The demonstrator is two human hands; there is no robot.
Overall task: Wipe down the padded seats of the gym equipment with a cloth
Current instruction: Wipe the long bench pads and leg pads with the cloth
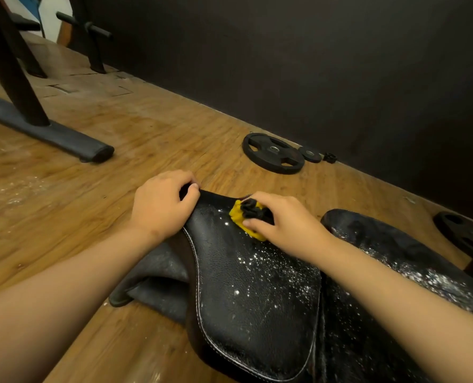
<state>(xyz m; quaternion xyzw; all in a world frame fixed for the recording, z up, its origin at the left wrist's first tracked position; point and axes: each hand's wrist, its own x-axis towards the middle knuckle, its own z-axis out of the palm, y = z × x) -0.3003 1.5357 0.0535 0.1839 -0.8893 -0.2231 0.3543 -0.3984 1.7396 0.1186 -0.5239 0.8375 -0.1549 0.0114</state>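
Left hand (160, 205): bare, short nails.
Right hand (282, 219): bare, short thumbnail.
Left forearm (64, 272): bare to frame edge.
Right forearm (381, 286): bare to frame edge.

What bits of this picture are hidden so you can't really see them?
Head view only:
- Cloth: mostly covered by the right hand.
- Seat: its far tip is wrapped by the left hand.
- Weight plate at the right: cut off by the picture edge.
- Small black thing by the wall: too small to tell.

Dim warm indoor light, soft focus, wide-angle edge distortion.
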